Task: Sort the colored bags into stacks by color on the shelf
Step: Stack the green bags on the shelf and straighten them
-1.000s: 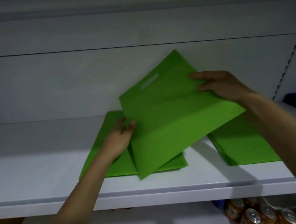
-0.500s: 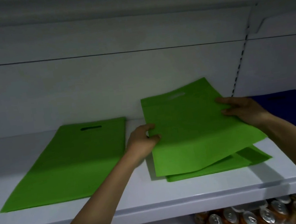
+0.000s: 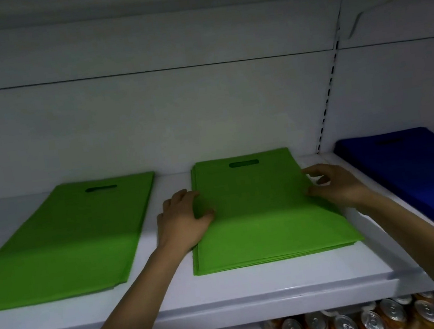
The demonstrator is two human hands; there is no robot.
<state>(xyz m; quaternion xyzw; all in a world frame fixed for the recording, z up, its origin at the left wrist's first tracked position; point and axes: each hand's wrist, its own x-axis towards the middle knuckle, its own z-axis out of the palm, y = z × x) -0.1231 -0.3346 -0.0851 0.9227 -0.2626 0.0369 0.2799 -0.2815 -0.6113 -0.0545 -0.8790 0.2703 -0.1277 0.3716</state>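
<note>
Middle green stack (image 3: 266,213) was laid flat on the shelf (image 3: 254,292), btwn a 2nd green stack (image 3: 68,239) to the left and a blue stack (image 3: 416,179) to the right. L hand (image 3: 182,221) was pressed to its left edge, fingers relaxed, thumb on top. R hand (image 3: 334,187) was set at its right edge, fingers loosely bent, nothing grasped.

White shelf (image 3: 253,283) with green stacks (image 3: 268,226), blue stack (image 3: 416,179)

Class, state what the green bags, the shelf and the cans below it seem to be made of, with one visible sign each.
Green bags: likely non-woven fabric, matte; thin, flat, cut-out handle slots. Shelf: probably painted metal; smooth white, rolled front lip. Cans: metal; shiny silver tops, pull tabs.
</note>
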